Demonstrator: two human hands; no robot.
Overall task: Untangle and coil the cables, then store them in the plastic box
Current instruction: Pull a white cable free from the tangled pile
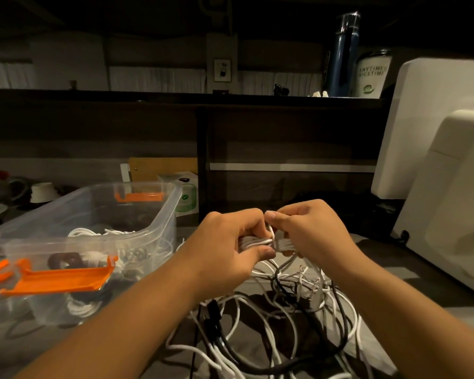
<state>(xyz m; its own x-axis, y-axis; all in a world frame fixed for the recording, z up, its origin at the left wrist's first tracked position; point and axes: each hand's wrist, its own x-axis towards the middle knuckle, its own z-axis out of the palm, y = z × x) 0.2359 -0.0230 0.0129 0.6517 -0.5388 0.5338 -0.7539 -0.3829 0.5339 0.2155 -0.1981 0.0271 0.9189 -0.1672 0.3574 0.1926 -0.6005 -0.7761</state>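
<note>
The left hand (227, 240) and right hand (309, 231) both pinch a round white coil (257, 241) above tangled white and black cables (293, 302) on the counter (375, 246), with the clear plastic box (163, 225) at nine o'clock.

The one view rides on my head, facing forward and tilted down, so my forearms enter from the bottom edge and converge just below the frame's middle. My left hand (230, 236) and right hand (309, 231) lie close under the lens and fill much of the centre, both gripping the white coil (253, 241). The cable tangle (285, 310) lies nearer to me on the surface (378, 255), spilling off the bottom edge. The wide angle bows the sides: the plastic box (162, 228) is cut by the left edge, a white appliance (449, 214) by the right. Farther ahead the view meets a dark partition (285, 138) and reaches up to a shelf (175, 95) carrying a blue bottle (342, 56).
</note>
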